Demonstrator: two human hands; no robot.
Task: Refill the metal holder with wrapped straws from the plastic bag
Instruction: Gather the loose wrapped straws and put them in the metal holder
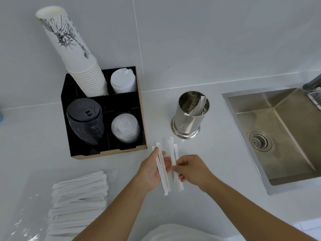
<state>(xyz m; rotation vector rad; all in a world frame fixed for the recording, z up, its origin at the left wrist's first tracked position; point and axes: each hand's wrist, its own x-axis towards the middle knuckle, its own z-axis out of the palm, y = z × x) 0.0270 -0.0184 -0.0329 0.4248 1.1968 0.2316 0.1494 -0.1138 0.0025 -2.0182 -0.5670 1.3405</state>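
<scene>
A shiny metal holder (188, 117) stands upright on the white counter with a few wrapped straws leaning inside. In front of it, my left hand (152, 171) holds a couple of white wrapped straws (162, 169). Close beside it, my right hand (192, 169) pinches a few more wrapped straws (175, 162). Both bundles point toward the holder, a short way below it. At the lower left, a clear plastic bag (24, 214) lies flat with a pile of wrapped straws (78, 204) spilling from its open end.
A black organiser (104, 108) to the left holds a tall stack of paper cups (69, 49) and stacks of lids. A steel sink (281, 133) is sunk into the counter at the right, with a tap at the far right edge. A tiled wall runs behind.
</scene>
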